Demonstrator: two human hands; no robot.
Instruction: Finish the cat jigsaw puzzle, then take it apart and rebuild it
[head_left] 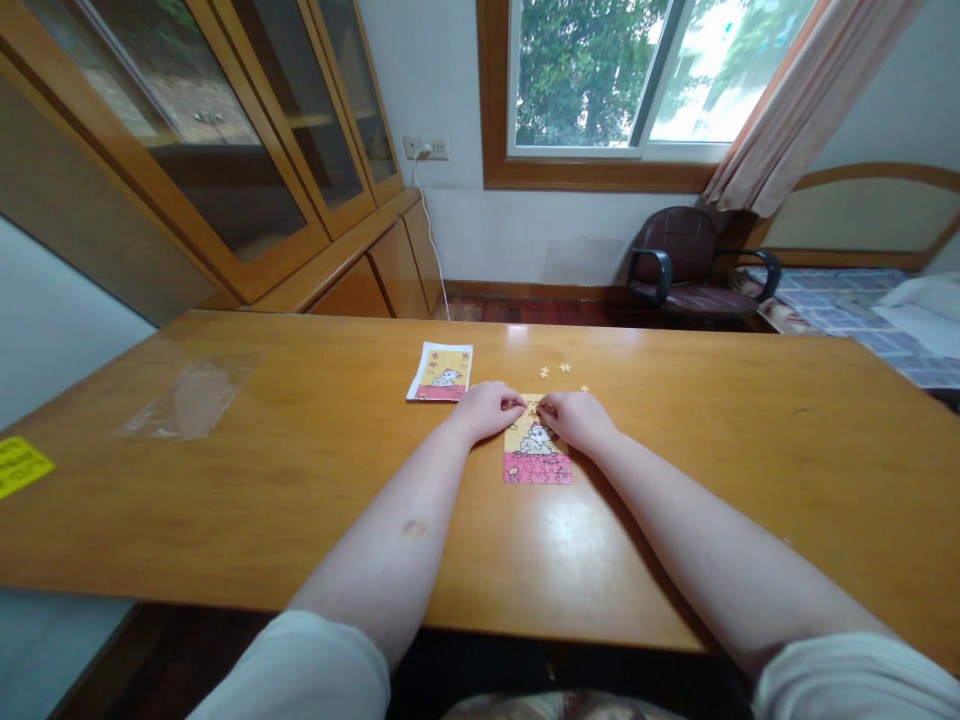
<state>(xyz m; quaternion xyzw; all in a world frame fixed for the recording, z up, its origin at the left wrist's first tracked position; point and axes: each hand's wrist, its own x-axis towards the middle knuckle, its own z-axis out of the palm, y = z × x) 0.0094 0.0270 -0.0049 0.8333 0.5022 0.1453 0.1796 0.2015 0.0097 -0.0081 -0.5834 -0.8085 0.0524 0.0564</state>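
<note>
A jigsaw puzzle (538,466) lies flat on the wooden table, mostly assembled, with a white cartoon animal on yellow above a pink lower band. My left hand (489,408) rests at its upper left edge, fingers closed in a pinch; what is in them is too small to make out. At the upper right part of the puzzle, my right hand (579,418) pinches what looks like a small yellow puzzle piece, mostly hidden by the fingers. Several loose puzzle pieces (565,368) lie just beyond the hands. A reference picture card (442,386) with the same design sits behind my left hand.
On the left of the table (337,500) lies a clear plastic bag (191,398), and a yellow label (22,466) is at the far left. Beyond the table stand a glass-doored cabinet (300,230), an office chair (679,260) and a bed (855,310).
</note>
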